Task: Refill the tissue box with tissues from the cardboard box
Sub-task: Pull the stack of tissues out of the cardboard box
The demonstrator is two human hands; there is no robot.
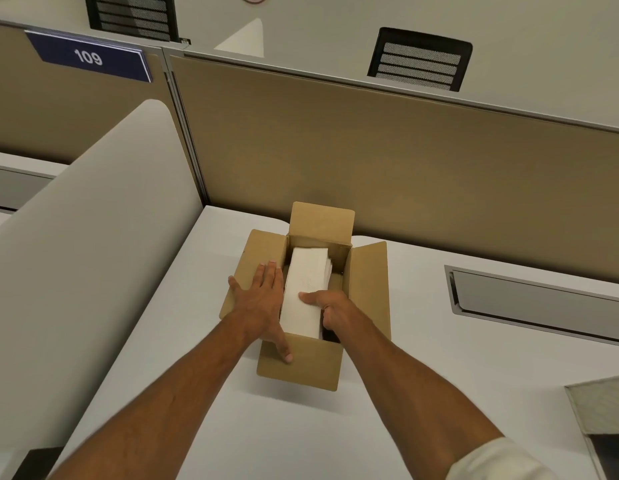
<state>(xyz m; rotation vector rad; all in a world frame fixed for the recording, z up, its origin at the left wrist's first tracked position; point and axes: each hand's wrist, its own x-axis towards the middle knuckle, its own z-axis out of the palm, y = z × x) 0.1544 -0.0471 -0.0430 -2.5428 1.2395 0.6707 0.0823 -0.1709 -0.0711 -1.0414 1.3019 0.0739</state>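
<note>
Cardboard box — white tissues inside, right hand gripping.

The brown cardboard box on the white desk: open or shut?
Open. The brown cardboard box has its flaps folded outward, exposing a white tissue stack.

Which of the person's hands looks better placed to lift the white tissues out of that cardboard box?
The right hand. Its thumb lies on top of the tissue stack with fingers curled down its side, inside the cardboard box. The left hand lies flat on the box's left flap, apparently steadying it.
</note>
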